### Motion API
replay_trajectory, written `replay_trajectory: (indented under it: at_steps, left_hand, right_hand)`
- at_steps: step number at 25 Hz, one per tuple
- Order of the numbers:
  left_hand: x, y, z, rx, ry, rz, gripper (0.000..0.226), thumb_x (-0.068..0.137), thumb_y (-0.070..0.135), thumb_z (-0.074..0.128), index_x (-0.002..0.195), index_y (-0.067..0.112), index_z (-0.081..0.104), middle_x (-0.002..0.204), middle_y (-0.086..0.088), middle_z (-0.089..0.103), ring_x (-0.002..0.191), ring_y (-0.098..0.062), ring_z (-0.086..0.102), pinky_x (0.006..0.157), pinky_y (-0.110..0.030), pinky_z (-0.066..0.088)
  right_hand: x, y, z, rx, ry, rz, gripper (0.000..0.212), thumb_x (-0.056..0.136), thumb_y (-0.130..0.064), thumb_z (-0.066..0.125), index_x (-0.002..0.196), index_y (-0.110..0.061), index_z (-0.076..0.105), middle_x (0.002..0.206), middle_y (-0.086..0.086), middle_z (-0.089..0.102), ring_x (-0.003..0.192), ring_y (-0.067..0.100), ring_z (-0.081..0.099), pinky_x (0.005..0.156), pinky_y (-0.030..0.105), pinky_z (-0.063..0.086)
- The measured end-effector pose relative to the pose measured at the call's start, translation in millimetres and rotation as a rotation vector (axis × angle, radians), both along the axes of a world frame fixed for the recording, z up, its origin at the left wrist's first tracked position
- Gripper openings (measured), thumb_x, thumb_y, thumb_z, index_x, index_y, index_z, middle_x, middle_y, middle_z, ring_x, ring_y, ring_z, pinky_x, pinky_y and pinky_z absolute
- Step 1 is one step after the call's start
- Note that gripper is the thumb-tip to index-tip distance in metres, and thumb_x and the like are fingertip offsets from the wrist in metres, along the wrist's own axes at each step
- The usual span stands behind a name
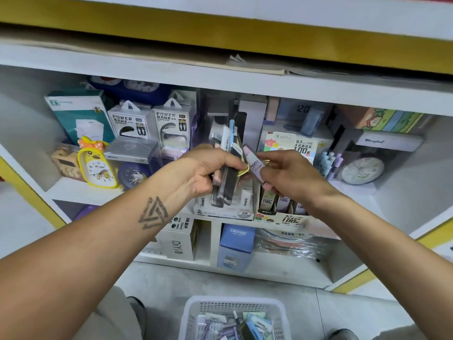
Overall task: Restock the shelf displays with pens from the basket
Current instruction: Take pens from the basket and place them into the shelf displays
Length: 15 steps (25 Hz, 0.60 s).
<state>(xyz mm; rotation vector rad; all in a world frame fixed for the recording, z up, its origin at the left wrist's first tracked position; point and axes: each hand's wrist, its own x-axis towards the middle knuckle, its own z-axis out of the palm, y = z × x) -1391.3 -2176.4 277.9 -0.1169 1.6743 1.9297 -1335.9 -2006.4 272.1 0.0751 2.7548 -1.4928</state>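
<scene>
My left hand (208,168) grips a bundle of flat stationery packs (226,153), grey, white and blue, held upright with a yellow rubber band (245,170) round it. My right hand (286,173) pinches a small pink lead case (253,159) next to the bundle. Both hands are in front of the middle shelf, above a white 2B display box (230,207) and a 0.7 mm lead display box (284,212) with small packs standing in it. The white mesh basket (193,312) on the floor below holds several pens and packs.
Power bank boxes (152,123), a yellow duck clock (96,165) and a blue clock stand on the left of the shelf. A round clock (362,170) and pastel pens (328,163) stand on the right. The lower shelf holds a blue CRUHRE box (236,244) and a DIY box. Grey floor lies around the basket.
</scene>
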Motion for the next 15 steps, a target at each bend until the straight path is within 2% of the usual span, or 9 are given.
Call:
replay_trajectory:
  at_steps: [2,3,5,6,9,11,12,14,15]
  left_hand:
    - [1,8,0,0.013,0.000,-0.021,0.042,0.077,-0.017,0.066,0.118,-0.008,0.063,0.101,-0.029,0.071,0.083,-0.037,0.073,0.073,-0.045,0.062]
    - [3,11,1,0.016,-0.002,-0.031,0.041,0.077,-0.017,0.067,0.117,-0.009,0.063,0.096,-0.028,0.072,0.076,-0.034,0.074,0.066,-0.042,0.062]
    - [4,16,0,0.014,-0.001,-0.051,0.038,0.076,-0.016,0.068,0.113,-0.010,0.063,0.088,-0.026,0.072,0.069,-0.031,0.073,0.063,-0.041,0.061]
    - [5,17,0,0.012,-0.001,-0.054,0.036,0.076,-0.015,0.069,0.111,-0.009,0.064,0.087,-0.026,0.072,0.068,-0.030,0.073,0.063,-0.040,0.061]
    - [6,19,1,0.031,-0.002,-0.048,0.032,0.076,-0.014,0.069,0.106,-0.006,0.065,0.090,-0.026,0.071,0.068,-0.029,0.072,0.064,-0.040,0.061]
    - [7,19,2,0.028,0.009,-0.043,0.036,0.075,-0.014,0.070,0.109,-0.006,0.065,0.090,-0.026,0.071,0.067,-0.029,0.072,0.060,-0.039,0.062]
    - [8,20,2,0.020,0.016,-0.040,0.039,0.074,-0.014,0.070,0.112,-0.006,0.065,0.090,-0.026,0.071,0.066,-0.029,0.073,0.057,-0.039,0.061]
    - [11,23,1,0.016,0.025,-0.035,0.045,0.073,-0.015,0.070,0.117,-0.007,0.063,0.092,-0.026,0.072,0.067,-0.030,0.073,0.055,-0.038,0.059]
    - [13,23,1,0.019,0.029,-0.033,0.047,0.073,-0.015,0.070,0.119,-0.008,0.062,0.093,-0.027,0.072,0.068,-0.030,0.073,0.054,-0.038,0.059]
  right_hand:
    - [0,20,7,0.103,0.097,-0.064,0.032,0.095,-0.016,0.056,0.113,-0.038,0.071,0.058,-0.013,0.065,0.049,0.008,0.056,0.048,0.021,0.045]
    - [1,31,11,0.094,0.136,-0.100,0.034,0.095,-0.012,0.056,0.118,-0.033,0.070,0.064,-0.012,0.067,0.049,0.010,0.058,0.047,0.020,0.046]
    - [4,53,21,0.021,0.194,-0.141,0.030,0.094,-0.003,0.060,0.115,-0.023,0.068,0.082,-0.003,0.072,0.054,0.015,0.067,0.048,0.028,0.053]
    - [8,65,26,-0.001,0.219,-0.141,0.026,0.092,-0.002,0.063,0.111,-0.020,0.067,0.083,0.001,0.073,0.058,0.018,0.069,0.051,0.033,0.055]
    - [19,94,35,-0.016,0.326,-0.111,0.022,0.090,-0.007,0.070,0.101,-0.026,0.074,0.074,-0.006,0.073,0.059,0.012,0.061,0.055,0.024,0.049]
    - [24,105,37,-0.021,0.354,-0.064,0.023,0.089,-0.009,0.073,0.101,-0.029,0.075,0.075,-0.006,0.072,0.066,0.010,0.057,0.060,0.021,0.047]
    - [24,106,35,0.022,0.350,-0.039,0.024,0.087,-0.009,0.075,0.100,-0.029,0.072,0.076,-0.005,0.071,0.069,0.007,0.057,0.064,0.017,0.048]
    - [24,102,25,0.258,0.346,-0.016,0.023,0.084,-0.011,0.078,0.094,-0.029,0.068,0.077,-0.009,0.069,0.071,-0.004,0.059,0.066,0.006,0.045]
    - [24,96,20,0.379,0.366,-0.010,0.020,0.084,-0.014,0.078,0.093,-0.029,0.068,0.079,-0.013,0.068,0.074,-0.007,0.060,0.065,0.005,0.045]
